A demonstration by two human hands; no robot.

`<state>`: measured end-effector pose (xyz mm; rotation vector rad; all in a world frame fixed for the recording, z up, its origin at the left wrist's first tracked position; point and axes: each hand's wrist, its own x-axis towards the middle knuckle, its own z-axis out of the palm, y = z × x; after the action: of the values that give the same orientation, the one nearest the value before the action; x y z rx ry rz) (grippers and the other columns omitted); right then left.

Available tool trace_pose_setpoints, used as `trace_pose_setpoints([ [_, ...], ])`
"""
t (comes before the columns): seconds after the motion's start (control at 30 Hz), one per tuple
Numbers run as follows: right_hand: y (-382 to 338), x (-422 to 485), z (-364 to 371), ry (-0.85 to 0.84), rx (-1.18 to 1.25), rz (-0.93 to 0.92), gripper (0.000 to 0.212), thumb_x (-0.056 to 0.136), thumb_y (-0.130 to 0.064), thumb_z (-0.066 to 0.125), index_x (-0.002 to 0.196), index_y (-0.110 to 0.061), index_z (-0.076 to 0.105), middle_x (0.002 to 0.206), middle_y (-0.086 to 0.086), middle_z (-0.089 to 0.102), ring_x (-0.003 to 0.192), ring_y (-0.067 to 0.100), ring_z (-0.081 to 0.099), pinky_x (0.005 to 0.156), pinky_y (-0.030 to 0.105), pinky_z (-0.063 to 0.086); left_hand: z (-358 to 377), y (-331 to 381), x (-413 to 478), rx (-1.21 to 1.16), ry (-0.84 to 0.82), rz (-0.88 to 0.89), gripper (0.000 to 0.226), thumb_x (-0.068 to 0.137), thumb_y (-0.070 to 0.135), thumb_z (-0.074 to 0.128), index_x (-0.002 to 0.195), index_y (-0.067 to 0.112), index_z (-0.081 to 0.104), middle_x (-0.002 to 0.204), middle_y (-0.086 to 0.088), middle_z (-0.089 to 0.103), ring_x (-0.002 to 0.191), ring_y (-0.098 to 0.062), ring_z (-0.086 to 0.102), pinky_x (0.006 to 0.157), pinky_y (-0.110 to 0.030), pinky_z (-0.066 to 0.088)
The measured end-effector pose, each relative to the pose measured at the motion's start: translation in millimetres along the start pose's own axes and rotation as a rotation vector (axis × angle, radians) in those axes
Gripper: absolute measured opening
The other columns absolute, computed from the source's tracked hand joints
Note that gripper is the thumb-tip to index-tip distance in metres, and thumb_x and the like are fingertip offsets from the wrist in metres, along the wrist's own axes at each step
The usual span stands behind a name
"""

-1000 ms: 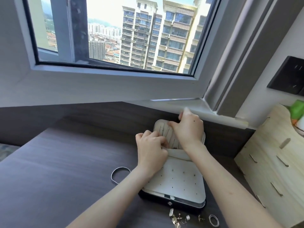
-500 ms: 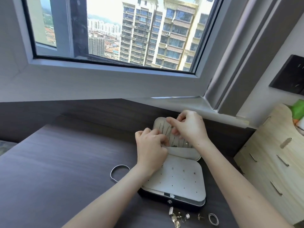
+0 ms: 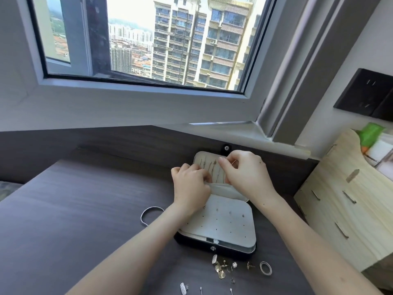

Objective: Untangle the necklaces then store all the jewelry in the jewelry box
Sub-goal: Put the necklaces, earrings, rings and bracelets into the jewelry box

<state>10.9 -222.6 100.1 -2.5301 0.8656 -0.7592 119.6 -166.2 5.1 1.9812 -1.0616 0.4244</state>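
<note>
A black jewelry box (image 3: 223,246) lies open on the dark desk, its white perforated panel (image 3: 221,226) toward me and its upright lid panel (image 3: 202,161) holding thin necklace chains (image 3: 212,170). My left hand (image 3: 190,188) rests with curled fingers on the lid's lower left, over the chains. My right hand (image 3: 246,173) pinches something thin at the lid's upper right; what it pinches is too small to tell. A silver bangle (image 3: 150,215) lies left of the box. Earrings (image 3: 222,268) and a ring (image 3: 265,268) lie in front of the box.
A pale wooden drawer organizer (image 3: 348,199) stands at the right, close to the box. The window sill (image 3: 223,128) and dark back ledge run behind the lid. More small pins (image 3: 184,288) lie at the desk's near edge. A black wall socket (image 3: 368,94) is upper right.
My right hand came down from the lid's top edge onto the upper right of the lid panel. The lid's snap tab now shows above it. My left hand stayed put.
</note>
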Motion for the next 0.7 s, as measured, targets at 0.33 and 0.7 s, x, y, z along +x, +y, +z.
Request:
trace_pose_setpoints([
  [0.33, -42.1, -87.7, -18.8, -0.246, 0.080, -0.077, 0.025, 0.088, -0.034, 0.058, 0.066, -0.024, 0.058, 0.061, -0.005, 0.062, 0.059, 0.007, 0.055, 0.066, 0.031, 0.050, -104.6, 13.0, 14.1, -0.267, -0.378, -0.236, 0.039, 0.065, 0.007, 0.040, 0.079, 0.031, 0.067, 0.091, 0.014, 0.067, 0.098, -0.014, 0.059, 0.084, -0.031, 0.045],
  [0.7, -96.6, -203.8, 37.4, -0.798, 0.043, -0.280, 0.018, 0.080, -0.040, 0.069, 0.080, -0.022, 0.068, 0.079, -0.010, 0.062, 0.079, 0.008, 0.056, 0.072, 0.025, 0.047, -281.6, -39.5, -101.3, -0.049, -0.563, -0.429, 0.024, 0.082, 0.007, 0.060, 0.078, 0.028, 0.072, 0.083, 0.002, 0.070, 0.070, -0.008, 0.058, 0.057, -0.020, 0.040],
])
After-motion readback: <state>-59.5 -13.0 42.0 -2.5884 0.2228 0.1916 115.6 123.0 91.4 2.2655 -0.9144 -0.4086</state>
